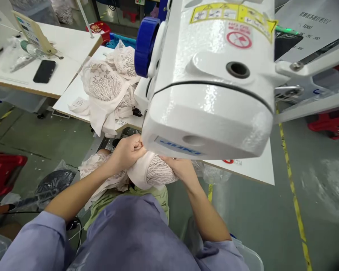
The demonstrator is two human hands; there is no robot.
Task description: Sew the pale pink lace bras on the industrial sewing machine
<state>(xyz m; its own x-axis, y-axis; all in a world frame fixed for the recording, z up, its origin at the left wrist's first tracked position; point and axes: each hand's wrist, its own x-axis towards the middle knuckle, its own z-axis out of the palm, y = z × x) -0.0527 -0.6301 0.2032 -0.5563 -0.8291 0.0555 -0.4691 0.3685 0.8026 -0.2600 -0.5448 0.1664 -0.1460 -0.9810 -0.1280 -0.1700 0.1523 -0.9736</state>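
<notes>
Shirt: the person sits in a lavender shirt (141, 233), sleeves ending around the elbows.
Lap: green cloth (161, 197) over the legs, more pale lace bunched at its left.
Lace bra: the pale piece (158, 174) sits above the lap, between both hands, just under the machine's front end.
Left hand: (127, 152) thumb and fingers pinched closed on the smooth edge of the bra.
Right hand: (185, 171) laid along the lace side, thumb against it (the fingertips slip behind the machine, so I can't tell how tightly they close).
Sewing machine: a big white body (211, 116) with a blue wheel (145, 47), leaning over the work.
Sewing table: white top (255, 165), showing on both sides of the machine.
Pile: more lace bras (107, 86) heaped left of the machine.
Far table: another white top (70, 41), bearing a black phone (45, 71).
</notes>
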